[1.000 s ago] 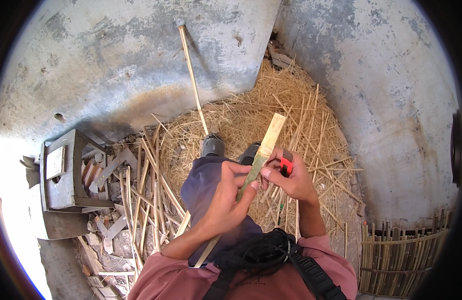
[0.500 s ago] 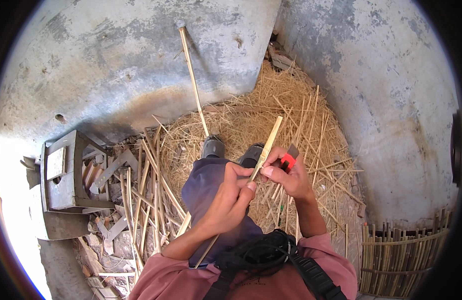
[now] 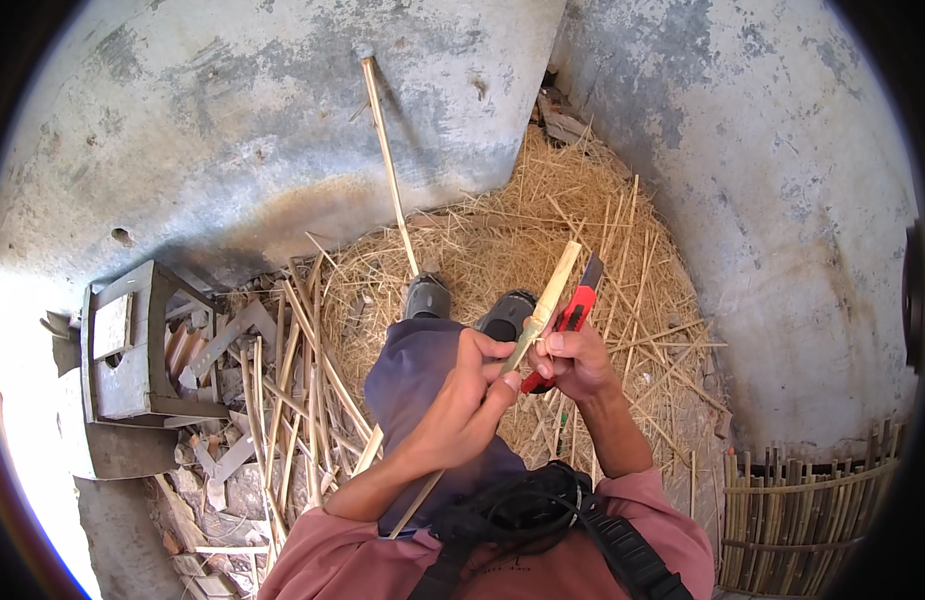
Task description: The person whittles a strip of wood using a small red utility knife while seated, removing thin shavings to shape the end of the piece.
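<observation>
Pinched in my left hand (image 3: 470, 388) is a long bamboo strip (image 3: 554, 285). Its pale end points up and away, past a knot near my fingers, and its tail runs back under my left forearm. My right hand (image 3: 579, 362) is closed round a red utility knife (image 3: 576, 310) with its dark blade out, pointing away from me. The knife lies close along the right side of the strip. The right fingertips are near or against the strip just beyond my left hand; contact is hard to make out.
Bamboo shavings (image 3: 482, 235) cover the floor round my shoes (image 3: 427, 297). Long sticks (image 3: 302, 400) lie at left beside a wooden frame (image 3: 132, 340). A bamboo pole (image 3: 387, 160) leans on the far wall. A woven bamboo panel (image 3: 807, 520) stands at lower right.
The knife has turned in my right hand, so more of its red handle shows and its blade points farther away. The strip's tip has shifted slightly right; my left hand keeps its hold.
</observation>
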The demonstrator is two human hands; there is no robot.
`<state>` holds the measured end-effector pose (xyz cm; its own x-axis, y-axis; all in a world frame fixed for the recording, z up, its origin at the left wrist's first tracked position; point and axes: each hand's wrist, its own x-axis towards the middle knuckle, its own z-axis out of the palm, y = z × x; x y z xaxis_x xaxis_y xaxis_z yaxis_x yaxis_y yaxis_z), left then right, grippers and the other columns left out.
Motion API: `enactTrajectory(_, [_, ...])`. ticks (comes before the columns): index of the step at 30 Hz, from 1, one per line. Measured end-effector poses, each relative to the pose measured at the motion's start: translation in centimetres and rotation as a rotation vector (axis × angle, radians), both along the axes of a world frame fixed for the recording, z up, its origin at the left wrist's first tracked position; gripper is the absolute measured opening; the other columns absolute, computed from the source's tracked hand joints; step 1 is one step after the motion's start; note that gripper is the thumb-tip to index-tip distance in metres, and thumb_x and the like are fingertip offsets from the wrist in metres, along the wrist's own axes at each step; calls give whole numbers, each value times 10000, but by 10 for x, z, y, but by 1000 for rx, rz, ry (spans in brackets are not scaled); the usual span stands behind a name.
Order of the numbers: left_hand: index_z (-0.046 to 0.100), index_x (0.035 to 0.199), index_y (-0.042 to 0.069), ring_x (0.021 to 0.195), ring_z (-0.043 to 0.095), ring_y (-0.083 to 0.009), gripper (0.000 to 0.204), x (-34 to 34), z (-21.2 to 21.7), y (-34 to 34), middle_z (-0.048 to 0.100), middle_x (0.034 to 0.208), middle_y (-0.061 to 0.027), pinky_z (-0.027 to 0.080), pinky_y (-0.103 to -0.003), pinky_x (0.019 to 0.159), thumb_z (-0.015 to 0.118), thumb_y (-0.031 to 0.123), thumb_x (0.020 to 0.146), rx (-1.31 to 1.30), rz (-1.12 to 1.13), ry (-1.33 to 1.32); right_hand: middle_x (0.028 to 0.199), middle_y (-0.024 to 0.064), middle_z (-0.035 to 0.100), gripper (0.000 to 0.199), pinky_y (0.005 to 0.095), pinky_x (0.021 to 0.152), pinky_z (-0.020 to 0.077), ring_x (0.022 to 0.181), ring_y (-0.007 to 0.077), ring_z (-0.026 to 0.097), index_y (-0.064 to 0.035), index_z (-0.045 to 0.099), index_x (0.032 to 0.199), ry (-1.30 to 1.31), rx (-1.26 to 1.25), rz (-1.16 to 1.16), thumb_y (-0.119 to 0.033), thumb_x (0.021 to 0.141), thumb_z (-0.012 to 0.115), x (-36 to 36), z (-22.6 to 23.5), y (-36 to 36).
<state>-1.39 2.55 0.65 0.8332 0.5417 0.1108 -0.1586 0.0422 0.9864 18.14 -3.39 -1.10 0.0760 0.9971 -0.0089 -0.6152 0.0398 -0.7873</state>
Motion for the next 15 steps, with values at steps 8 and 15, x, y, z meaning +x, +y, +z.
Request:
enactTrajectory(8, [283, 1243, 49, 648, 397, -46, 223, 0, 0, 0, 541, 895, -37, 335, -211, 574, 418, 65, 1067, -147, 4, -13, 811, 140, 677, 150, 218, 482, 361, 612, 103, 597, -10, 613, 979, -176, 14, -17, -126, 910, 678, -3, 6, -4])
enactTrajectory(15, [332, 1245, 53, 602, 445, -26, 310, -2, 10, 5, 644, 826, -36, 306, -199, 521, 539, 48, 1015, -81, 56, 69, 950, 125, 702, 169, 309, 724, 538, 839, 177, 686, 32, 690, 1052, -513, 246, -54, -84, 929, 698, 8, 22, -13])
